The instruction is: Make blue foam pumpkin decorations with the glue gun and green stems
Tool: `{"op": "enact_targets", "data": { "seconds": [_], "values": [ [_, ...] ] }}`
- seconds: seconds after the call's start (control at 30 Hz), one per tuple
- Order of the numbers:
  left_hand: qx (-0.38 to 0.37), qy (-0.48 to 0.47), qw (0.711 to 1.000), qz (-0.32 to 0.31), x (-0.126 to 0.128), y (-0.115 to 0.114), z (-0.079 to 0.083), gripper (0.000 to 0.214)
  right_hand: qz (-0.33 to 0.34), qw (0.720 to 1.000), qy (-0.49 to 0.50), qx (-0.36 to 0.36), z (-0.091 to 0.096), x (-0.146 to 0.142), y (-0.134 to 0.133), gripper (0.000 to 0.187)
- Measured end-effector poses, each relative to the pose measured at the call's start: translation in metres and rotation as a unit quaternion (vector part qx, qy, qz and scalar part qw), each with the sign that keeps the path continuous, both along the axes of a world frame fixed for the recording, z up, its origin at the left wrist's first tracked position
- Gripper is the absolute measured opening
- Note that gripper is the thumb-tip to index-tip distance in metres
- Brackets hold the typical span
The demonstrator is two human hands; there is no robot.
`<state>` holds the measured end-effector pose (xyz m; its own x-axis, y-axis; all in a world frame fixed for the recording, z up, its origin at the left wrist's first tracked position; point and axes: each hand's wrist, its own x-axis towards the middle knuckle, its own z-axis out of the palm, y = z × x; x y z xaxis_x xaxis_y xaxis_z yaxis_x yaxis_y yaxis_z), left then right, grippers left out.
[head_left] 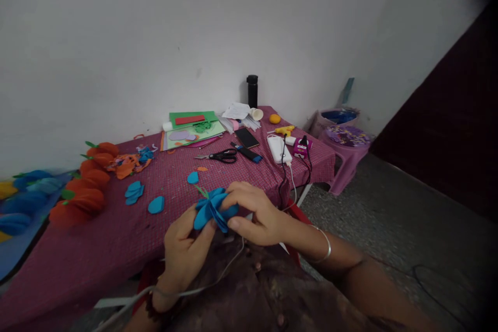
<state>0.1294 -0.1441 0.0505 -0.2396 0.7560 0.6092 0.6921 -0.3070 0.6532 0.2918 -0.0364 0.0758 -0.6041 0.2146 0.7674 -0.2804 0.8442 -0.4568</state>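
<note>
Between my two hands, just over the table's front edge, is a blue paper pumpkin point(213, 210) built of folded petal pieces, with a green strip sticking up from its top. My left hand point(185, 241) grips its left and lower side, thumb in front. From the right, my right hand point(254, 212) pinches one of its blue petals between fingers and thumb. Close by on the cloth lie a blue paper petal point(156, 205), a smaller blue piece point(193, 178) and a little stack of blue petals point(134, 192).
Finished orange paper pumpkins point(83, 199) line the left side, near blue ones point(23, 207). Black scissors point(222, 155), a phone point(246, 138), a white power bank point(279, 149) with cables and a yellow glue gun point(285, 130) lie behind. A black bottle point(252, 92) stands at the back.
</note>
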Motion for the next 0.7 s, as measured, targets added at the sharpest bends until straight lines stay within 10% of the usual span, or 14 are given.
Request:
{"op": "enact_targets", "data": {
  "seconds": [0.43,0.7],
  "values": [
    [-0.027,-0.049,0.998,-0.043,-0.008,0.003,-0.005,0.013,0.025,0.998,-0.018,-0.052,0.003,0.002,-0.001,0.022],
    [0.099,0.203,0.974,-0.017,-0.006,0.000,0.010,0.019,-0.080,0.993,-0.055,0.073,0.003,0.002,-0.004,0.024]
  ]
}}
